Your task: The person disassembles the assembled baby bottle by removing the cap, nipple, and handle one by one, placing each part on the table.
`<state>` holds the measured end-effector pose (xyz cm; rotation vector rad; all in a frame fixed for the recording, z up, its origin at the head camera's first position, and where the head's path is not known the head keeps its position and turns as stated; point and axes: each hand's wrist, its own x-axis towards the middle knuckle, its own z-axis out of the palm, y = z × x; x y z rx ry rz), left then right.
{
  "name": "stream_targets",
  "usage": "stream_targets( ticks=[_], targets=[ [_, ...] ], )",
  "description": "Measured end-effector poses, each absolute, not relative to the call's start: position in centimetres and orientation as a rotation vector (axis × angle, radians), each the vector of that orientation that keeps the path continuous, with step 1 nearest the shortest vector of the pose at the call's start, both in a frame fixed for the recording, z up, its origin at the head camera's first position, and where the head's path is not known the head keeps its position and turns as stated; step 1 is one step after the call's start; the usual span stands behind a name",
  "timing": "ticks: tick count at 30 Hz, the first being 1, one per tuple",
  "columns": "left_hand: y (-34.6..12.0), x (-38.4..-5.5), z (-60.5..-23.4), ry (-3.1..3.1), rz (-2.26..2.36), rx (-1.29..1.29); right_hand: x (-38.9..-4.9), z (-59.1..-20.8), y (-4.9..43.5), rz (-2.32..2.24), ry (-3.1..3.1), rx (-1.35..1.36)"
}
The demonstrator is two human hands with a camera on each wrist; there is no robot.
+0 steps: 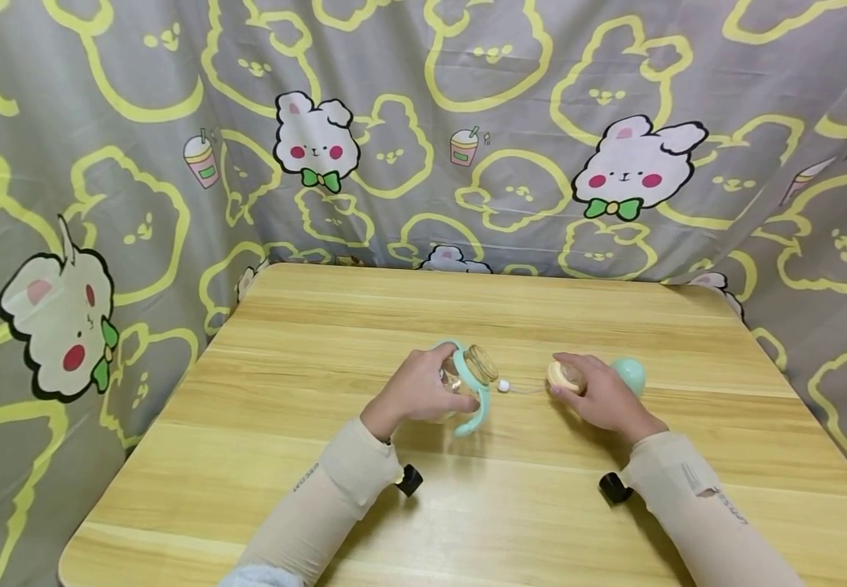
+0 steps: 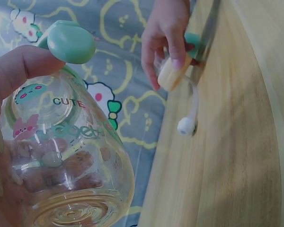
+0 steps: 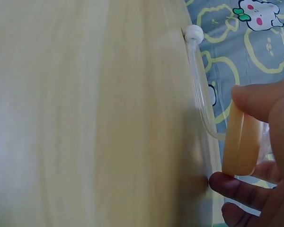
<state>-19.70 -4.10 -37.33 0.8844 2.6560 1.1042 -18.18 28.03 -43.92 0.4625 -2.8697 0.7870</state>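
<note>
My left hand (image 1: 426, 383) grips a clear baby bottle (image 2: 71, 156) with green handles (image 1: 476, 417). Its amber open neck (image 1: 482, 364) tilts to the right, and small printed pictures and the word CUTE show on its side. In my right hand (image 1: 602, 395) is a cream-coloured bottle lid (image 3: 240, 142), pinched between thumb and fingers. A clear straw (image 3: 199, 90) runs from the lid towards the bottle and ends in a white weight (image 1: 504, 386). Bottle neck and straw end are a short gap apart. Just behind the right hand sits a mint-green dome-shaped cap (image 1: 630, 373), partly hidden.
The wooden table (image 1: 247, 456) reaches back to a grey patterned curtain (image 1: 408, 81) that hangs round the far side and both flanks. A black wrist camera (image 1: 409, 480) juts from the left sleeve, another black camera (image 1: 615, 487) from the right.
</note>
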Motion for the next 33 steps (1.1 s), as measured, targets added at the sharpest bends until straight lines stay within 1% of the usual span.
stream_targets(
  ticks=[12, 33],
  targets=[
    [-4.07, -19.57, -37.34, 2.642, 1.127, 0.889, -18.29, -43.72, 27.89, 0.716, -2.905, 0.517],
    [-4.15, -19.58, -37.39, 2.640, 1.132, 0.892, -18.63, -43.85, 27.89, 0.555, -3.011, 0.457]
  ],
)
